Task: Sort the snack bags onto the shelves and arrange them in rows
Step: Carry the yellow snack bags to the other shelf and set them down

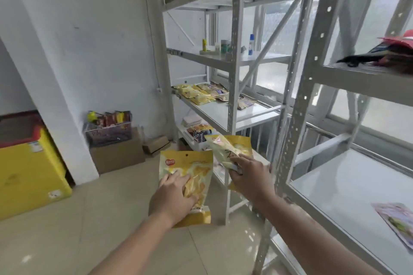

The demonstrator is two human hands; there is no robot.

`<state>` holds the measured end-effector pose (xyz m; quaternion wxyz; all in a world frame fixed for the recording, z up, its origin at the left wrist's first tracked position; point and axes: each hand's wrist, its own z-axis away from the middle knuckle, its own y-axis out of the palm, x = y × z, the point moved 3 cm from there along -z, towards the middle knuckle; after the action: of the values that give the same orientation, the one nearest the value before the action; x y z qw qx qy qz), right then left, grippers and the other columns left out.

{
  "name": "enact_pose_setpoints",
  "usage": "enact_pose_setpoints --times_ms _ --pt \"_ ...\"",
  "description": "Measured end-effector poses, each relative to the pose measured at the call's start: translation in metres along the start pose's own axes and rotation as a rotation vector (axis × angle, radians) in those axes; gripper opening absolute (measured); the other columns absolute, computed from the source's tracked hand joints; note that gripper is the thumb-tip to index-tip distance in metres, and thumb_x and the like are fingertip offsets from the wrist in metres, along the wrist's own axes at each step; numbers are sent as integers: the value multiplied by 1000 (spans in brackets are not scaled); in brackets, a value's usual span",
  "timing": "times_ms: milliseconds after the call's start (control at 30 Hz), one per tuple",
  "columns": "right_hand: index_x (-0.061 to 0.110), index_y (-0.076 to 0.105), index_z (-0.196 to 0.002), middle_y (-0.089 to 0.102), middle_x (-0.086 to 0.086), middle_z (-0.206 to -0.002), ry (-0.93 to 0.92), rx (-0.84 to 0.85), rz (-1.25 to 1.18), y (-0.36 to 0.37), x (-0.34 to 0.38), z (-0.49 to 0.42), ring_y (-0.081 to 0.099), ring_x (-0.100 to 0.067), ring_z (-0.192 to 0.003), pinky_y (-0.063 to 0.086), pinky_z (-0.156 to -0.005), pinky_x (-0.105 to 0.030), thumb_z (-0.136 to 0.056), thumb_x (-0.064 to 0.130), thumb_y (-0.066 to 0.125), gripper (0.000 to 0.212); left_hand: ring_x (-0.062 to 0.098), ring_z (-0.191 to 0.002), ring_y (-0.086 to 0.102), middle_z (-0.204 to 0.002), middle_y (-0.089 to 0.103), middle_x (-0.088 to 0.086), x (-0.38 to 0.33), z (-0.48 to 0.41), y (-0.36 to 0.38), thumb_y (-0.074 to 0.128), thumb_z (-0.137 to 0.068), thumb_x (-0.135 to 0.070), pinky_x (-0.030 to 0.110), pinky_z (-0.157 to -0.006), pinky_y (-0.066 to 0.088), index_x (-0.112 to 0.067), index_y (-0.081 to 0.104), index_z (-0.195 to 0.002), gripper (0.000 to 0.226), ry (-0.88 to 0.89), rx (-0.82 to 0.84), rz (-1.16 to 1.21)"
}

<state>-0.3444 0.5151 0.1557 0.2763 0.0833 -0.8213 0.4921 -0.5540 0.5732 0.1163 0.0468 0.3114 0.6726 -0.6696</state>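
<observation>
My left hand [173, 198] grips a yellow snack bag [190, 165] with a red logo, held upright over the floor. My right hand [249, 176] holds a second yellow snack bag [228, 147], tilted, close to the front post of the far white shelf unit [232, 87]. On that unit's middle shelf [223, 114] lie rows of yellow snack bags [197, 95] and some purple ones [245, 103]. A pink bag [397, 221] lies on the near shelf at the right.
A near shelf unit [301, 100] stands at the right, with dark and red bags [388, 56] on its upper shelf. Bottles [223, 48] sit on a higher far shelf. A basket of snacks [109, 128] rests on a cardboard box [117, 154] by the wall. A yellow box [29, 172] stands at the left.
</observation>
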Motion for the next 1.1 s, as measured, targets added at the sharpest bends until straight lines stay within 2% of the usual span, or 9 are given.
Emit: enact_pose_setpoints --times_ms 233,367,633,833,933,1100 --pt "33 66 -119 63 17 -123 -72 59 -19 132 60 -126 63 -18 -103 51 -75 -31 -83 30 62 37 14 -148 9 -159 21 -14 99 -125 -29 61 -85 -55 39 -114 27 -41 37 -145 67 -58 -20 -16" --pt "36 64 -120 63 14 -125 -16 113 -78 207 88 -213 63 -22 -105 52 -78 -32 -81 34 61 39 15 -148 9 -160 19 -13 155 -207 -55 61 -85 -55 39 -114 27 -41 37 -145 67 -92 3 -68" --pt "37 63 -120 59 18 -127 -46 162 -40 303 149 -365 60 -17 -108 51 -77 -29 -85 35 59 35 14 -148 11 -159 19 -14 246 -375 -98 62 -84 -56 37 -114 27 -43 36 -144 66 -97 -17 -47" --pt "40 63 -120 59 20 -126 23 168 19 395 155 -473 61 -17 -107 51 -78 -30 -84 37 57 37 14 -148 10 -160 18 -14 320 -511 -83 61 -85 -56 38 -116 25 -41 36 -145 67 -35 45 -2" --pt "40 62 -121 58 23 -126 119 150 34 432 145 -524 60 -17 -109 47 -75 -28 -84 37 57 37 14 -148 10 -160 18 -13 357 -588 -75 61 -85 -57 36 -115 25 -42 36 -145 68 10 85 -8" --pt "38 64 -120 60 21 -125 298 66 104 450 113 -586 61 -18 -106 47 -75 -30 -84 35 57 37 15 -148 13 -159 20 -13 370 -718 -56 57 -83 -62 39 -116 26 -41 36 -146 70 131 205 -60"
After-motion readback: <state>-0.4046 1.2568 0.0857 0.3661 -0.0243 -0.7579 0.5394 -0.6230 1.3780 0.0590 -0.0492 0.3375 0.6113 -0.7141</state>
